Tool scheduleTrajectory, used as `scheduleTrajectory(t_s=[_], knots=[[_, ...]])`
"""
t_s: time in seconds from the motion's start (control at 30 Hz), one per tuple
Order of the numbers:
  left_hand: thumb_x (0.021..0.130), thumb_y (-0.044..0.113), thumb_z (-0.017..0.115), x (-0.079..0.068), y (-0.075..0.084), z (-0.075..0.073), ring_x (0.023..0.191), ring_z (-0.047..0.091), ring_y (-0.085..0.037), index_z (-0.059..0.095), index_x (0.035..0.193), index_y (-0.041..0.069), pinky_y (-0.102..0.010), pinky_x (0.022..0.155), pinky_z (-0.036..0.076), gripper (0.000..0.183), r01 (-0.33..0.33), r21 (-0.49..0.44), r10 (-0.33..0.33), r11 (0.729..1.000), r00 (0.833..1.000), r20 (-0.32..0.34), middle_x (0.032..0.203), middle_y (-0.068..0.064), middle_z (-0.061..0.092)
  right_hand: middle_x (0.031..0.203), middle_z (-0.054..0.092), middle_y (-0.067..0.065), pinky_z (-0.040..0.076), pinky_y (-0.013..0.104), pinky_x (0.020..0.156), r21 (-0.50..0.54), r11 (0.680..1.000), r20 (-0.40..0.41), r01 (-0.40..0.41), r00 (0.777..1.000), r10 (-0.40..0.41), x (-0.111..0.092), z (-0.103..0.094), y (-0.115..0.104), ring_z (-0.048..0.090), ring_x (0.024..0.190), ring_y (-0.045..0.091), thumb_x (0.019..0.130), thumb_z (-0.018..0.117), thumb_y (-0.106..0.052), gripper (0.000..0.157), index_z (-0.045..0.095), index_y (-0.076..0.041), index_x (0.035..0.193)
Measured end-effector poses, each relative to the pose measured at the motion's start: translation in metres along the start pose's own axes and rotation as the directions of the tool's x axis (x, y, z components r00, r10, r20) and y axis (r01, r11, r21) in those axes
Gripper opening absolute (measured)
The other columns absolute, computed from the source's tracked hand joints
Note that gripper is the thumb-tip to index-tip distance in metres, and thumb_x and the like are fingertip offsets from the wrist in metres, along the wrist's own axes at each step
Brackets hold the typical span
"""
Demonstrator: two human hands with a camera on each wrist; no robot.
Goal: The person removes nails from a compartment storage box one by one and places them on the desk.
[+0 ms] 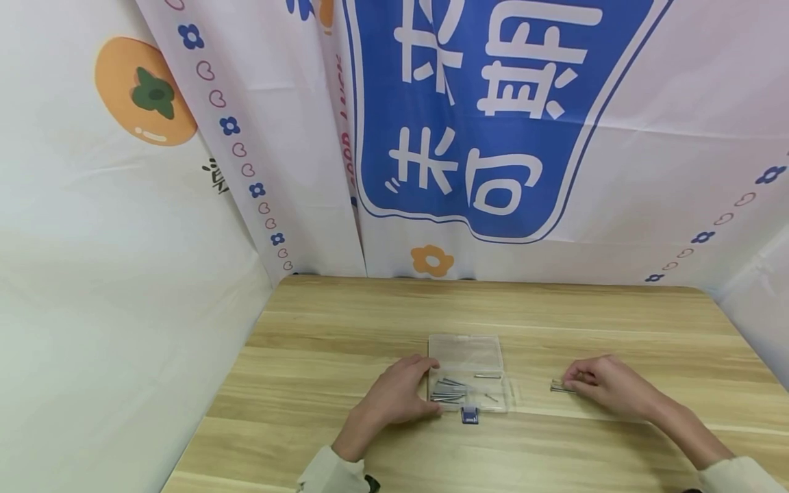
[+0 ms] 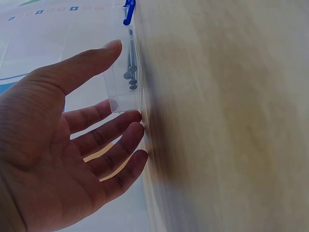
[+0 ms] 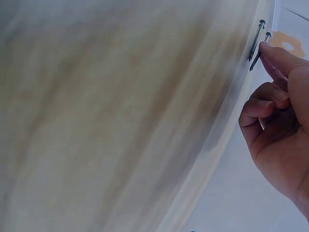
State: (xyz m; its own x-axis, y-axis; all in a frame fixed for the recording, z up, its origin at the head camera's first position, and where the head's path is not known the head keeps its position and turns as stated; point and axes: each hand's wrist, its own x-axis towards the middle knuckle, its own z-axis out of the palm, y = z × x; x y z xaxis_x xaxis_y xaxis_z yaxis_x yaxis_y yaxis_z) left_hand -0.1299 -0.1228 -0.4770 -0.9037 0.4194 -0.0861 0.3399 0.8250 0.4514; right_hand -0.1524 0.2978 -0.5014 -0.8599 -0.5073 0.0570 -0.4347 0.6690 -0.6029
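A clear plastic box (image 1: 487, 404) lies with its lid (image 1: 465, 352) folded back on the wooden table. Several metal nails (image 1: 448, 397) are in its left part, and single nails lie on the right. My left hand (image 1: 397, 390) holds the box's left side, thumb by the front corner and index finger towards the back. In the left wrist view, nail heads (image 2: 133, 79) show through the plastic wall. Right of the box, my right hand (image 1: 607, 385) pinches a nail (image 3: 257, 59) between thumb and index finger. Another nail (image 3: 257, 38) lies close beside it on the table.
A blue clasp (image 1: 470, 415) sticks out from the box's front edge. The wooden table (image 1: 320, 322) reaches back to a printed fabric wall (image 1: 394, 246), and more white fabric (image 1: 123, 274) hangs on the left.
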Motion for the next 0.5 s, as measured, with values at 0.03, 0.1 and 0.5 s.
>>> scheduleTrajectory(t_s=[0.03,0.1,0.5], knots=[[0.083,0.041,0.093,-0.0001,-0.0001,0.0002,0.133,0.063,-0.026,0.066,0.142,0.016,-0.047,0.113,0.053,0.070,0.000,-0.001,0.000,1.000,1.000,0.000,0.143,-0.005,0.067,0.065,0.047,-0.019,0.032,0.018,0.051,0.000,1.000,0.003,-0.004,1.000,0.004,0.0005,0.0001,0.0002,0.034,0.059,-0.007,0.102,0.074,-0.022,0.005,0.078,-0.022,0.100],[0.083,0.041,0.093,-0.0001,-0.0002,0.0005,0.133,0.063,-0.025,0.066,0.142,0.016,-0.047,0.113,0.053,0.070,0.000,-0.003,0.000,1.000,1.000,0.000,0.143,-0.004,0.067,0.065,0.046,-0.019,0.032,0.018,0.051,0.003,1.000,0.007,-0.009,1.000,0.009,0.0011,0.0004,0.0004,0.033,0.058,-0.006,0.102,0.074,-0.023,0.005,0.078,-0.022,0.100],[0.083,0.041,0.093,0.0000,-0.0007,0.0009,0.133,0.063,-0.026,0.066,0.142,0.016,-0.048,0.113,0.053,0.070,0.002,-0.003,-0.002,1.000,1.000,-0.001,0.143,-0.005,0.067,0.065,0.042,-0.018,0.033,0.019,0.052,0.019,1.000,0.009,-0.008,1.000,0.007,0.0021,0.0009,0.0017,0.033,0.059,-0.006,0.102,0.075,-0.022,0.004,0.078,-0.021,0.101]])
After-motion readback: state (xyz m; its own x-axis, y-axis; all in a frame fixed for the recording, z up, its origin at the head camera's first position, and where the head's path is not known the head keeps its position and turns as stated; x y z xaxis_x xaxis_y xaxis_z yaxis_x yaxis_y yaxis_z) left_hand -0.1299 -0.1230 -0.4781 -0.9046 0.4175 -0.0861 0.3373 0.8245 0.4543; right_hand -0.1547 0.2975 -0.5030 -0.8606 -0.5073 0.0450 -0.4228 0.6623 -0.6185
